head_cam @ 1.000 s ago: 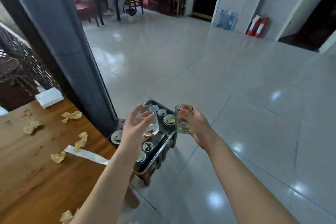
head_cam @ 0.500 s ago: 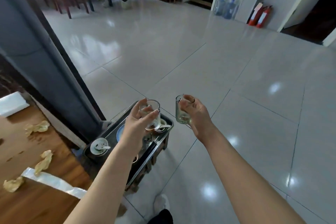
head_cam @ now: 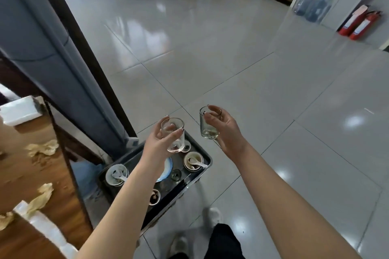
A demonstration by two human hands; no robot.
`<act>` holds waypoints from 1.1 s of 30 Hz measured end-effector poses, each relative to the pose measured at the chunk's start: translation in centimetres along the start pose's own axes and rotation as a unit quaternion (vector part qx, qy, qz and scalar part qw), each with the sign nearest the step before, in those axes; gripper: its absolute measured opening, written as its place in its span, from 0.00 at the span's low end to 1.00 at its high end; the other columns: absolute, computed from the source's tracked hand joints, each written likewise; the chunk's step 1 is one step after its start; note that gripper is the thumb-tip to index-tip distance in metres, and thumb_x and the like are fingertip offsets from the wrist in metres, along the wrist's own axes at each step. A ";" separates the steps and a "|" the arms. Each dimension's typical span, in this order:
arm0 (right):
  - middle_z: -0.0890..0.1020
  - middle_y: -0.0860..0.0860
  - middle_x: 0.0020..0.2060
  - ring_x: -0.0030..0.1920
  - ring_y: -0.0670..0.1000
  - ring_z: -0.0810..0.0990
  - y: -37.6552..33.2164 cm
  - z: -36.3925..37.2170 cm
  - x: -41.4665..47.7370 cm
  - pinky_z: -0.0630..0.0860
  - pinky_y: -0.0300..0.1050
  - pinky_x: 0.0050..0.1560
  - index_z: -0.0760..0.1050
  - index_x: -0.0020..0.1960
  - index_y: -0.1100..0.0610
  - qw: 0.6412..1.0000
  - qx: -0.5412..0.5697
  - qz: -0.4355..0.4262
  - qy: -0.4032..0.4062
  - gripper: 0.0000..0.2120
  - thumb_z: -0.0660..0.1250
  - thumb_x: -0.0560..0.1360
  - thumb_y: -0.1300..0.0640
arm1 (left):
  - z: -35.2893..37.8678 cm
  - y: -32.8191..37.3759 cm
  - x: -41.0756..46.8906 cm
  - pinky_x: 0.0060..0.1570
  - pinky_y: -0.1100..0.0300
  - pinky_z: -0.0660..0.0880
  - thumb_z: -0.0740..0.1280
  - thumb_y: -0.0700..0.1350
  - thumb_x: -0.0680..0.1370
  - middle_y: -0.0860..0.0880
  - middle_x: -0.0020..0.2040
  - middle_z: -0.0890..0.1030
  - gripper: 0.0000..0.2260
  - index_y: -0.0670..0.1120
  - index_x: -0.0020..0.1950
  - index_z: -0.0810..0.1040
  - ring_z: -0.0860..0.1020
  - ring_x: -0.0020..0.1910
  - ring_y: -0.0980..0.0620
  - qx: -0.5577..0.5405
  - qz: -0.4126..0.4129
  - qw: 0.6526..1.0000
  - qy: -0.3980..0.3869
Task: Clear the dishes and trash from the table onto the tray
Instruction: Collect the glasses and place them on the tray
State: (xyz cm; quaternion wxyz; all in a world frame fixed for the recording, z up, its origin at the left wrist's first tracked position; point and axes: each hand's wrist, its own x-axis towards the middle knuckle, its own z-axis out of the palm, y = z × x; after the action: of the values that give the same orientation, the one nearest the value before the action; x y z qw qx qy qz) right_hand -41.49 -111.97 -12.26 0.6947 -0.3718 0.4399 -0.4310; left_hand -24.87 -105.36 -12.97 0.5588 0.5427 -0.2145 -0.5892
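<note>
Grip, left hand [head_cam: 161,143]: thumb and fingers curled round the wall of a short clear glass [head_cam: 174,135], held upright in the air above the far end of the tray [head_cam: 208,159] and not touching it. Grip, right hand [head_cam: 224,130]: fingers holding a narrower glass [head_cam: 207,127] by its rim and upper wall, upright over the floor tiles [head_cam: 273,111] just beside the tray, with a little pale liquid in its base. Handling, both items: light, rigid and smooth-walled, probably slippery if wet, breakable on tile or against crockery. I judge the mid-wall the safest hold and my right-hand rim hold the weaker one. Tray contents: far bowl [head_cam: 186,159] with spoon, near bowl [head_cam: 112,171] with spoon, blue-rimmed plate [head_cam: 167,166], small cup [head_cam: 154,197]. Gaps are few, so each glass wants setting down base-first. On the tabletop [head_cam: 31,174]: crumpled tissues [head_cam: 44,147].
</note>
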 end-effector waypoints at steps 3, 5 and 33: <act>0.80 0.44 0.37 0.39 0.43 0.80 0.4 0.3 3.6 0.75 0.40 0.45 0.74 0.55 0.55 0.999 -0.001 0.022 -0.024 0.13 0.69 0.72 0.64 | -0.2 0.2 2.0 0.46 0.57 0.75 0.69 0.36 0.75 0.49 0.54 0.80 0.20 0.51 0.63 0.73 0.82 0.40 0.60 0.003 0.014 1.000 0.027; 0.81 0.46 0.39 0.38 0.43 0.81 0.7 0.4 5.8 0.77 0.38 0.41 0.75 0.55 0.55 0.998 -0.005 0.043 -0.050 0.12 0.69 0.73 0.64 | -0.2 0.0 3.6 0.49 0.54 0.75 0.70 0.38 0.74 0.49 0.56 0.79 0.18 0.55 0.60 0.75 0.82 0.46 0.56 0.016 0.025 0.999 0.043; 0.80 0.50 0.55 0.54 0.50 0.80 16.5 3.1 18.5 0.79 0.45 0.49 0.72 0.61 0.52 0.930 -0.243 0.198 -0.194 0.19 0.72 0.72 0.57 | -9.3 -9.8 12.0 0.64 0.45 0.72 0.73 0.42 0.73 0.48 0.62 0.76 0.24 0.54 0.65 0.70 0.75 0.62 0.48 0.000 -0.043 0.955 0.292</act>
State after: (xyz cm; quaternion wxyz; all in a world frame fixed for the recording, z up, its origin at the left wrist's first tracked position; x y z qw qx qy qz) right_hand -29.64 -122.90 -31.38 0.7261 -0.5109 0.4524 -0.0842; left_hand -18.28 -110.00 -29.14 0.5715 0.6996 -0.0186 -0.4284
